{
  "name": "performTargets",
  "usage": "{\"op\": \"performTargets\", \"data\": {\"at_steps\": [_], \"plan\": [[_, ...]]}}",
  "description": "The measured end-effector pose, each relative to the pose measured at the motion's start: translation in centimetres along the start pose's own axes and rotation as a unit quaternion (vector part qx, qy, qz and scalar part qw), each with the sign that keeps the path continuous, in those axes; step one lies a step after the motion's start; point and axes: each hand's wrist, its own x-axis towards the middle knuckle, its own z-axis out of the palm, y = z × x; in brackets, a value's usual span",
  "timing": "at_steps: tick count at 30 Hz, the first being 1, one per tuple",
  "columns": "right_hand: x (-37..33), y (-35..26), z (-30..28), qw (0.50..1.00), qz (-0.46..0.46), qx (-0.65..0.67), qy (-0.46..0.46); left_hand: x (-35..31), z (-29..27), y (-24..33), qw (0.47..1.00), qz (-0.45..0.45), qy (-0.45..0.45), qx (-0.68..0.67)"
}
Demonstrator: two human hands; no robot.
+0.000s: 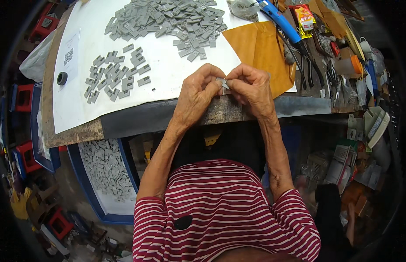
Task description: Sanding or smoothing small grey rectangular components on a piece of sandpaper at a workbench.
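Close together at the table's near edge, my left hand [202, 89] and my right hand [252, 88] pinch one small grey rectangular piece [225, 84] between thumbs and fingertips. The fingers hide much of it. On the white sheet to the left lies a loose group of similar grey pieces [117, 72], several showing a dark mark or hole. Farther back is a large heap of grey pieces [168, 19], spilling toward my hands.
Brown paper [259, 52] lies right of my hands, near a blue-handled tool [279, 19], pliers [314, 70] and a yellow-red packet [304, 19]. A black ring [62, 78] sits at left. Below the table, a blue-rimmed tray [104, 214] holds many small grey pieces.
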Motion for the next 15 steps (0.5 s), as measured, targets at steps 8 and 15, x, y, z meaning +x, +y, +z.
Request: {"op": "performTargets", "data": {"at_steps": [8,15], "plan": [[0.4,-0.5,-0.3,1.000,0.017,-0.003,0.004,-0.4,-0.6,0.4,0.984,0.061,-0.001,0.165],[0.8,-1.2,0.6,0.998,0.017,-0.044,-0.032,-0.3,-2.2,0.9,0.915,0.225,0.003,0.334]]}}
